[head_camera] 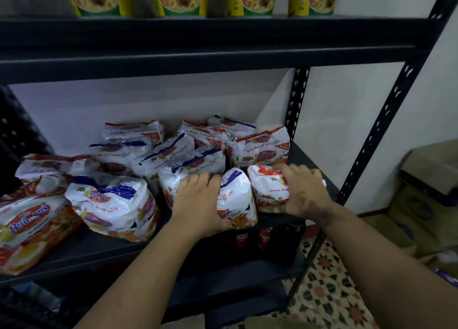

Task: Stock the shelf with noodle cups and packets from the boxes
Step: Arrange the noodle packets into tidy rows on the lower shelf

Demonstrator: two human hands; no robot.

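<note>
With the left hand [198, 199] and right hand [301, 192] each gripping a noodle packet [238, 197], seat both upright, snug against neighbours, clear of the shelf [111, 251] edge.

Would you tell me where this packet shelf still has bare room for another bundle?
Bare board shows along the front edge of the shelf, between the left noodle packet bundles and the left hand. A strip lies right of the right hand, by the upright post. The middle and back are crowded.

Noodle packets [119, 204] crowd the shelf [81, 251]; only its front-left strip is bare.
</note>
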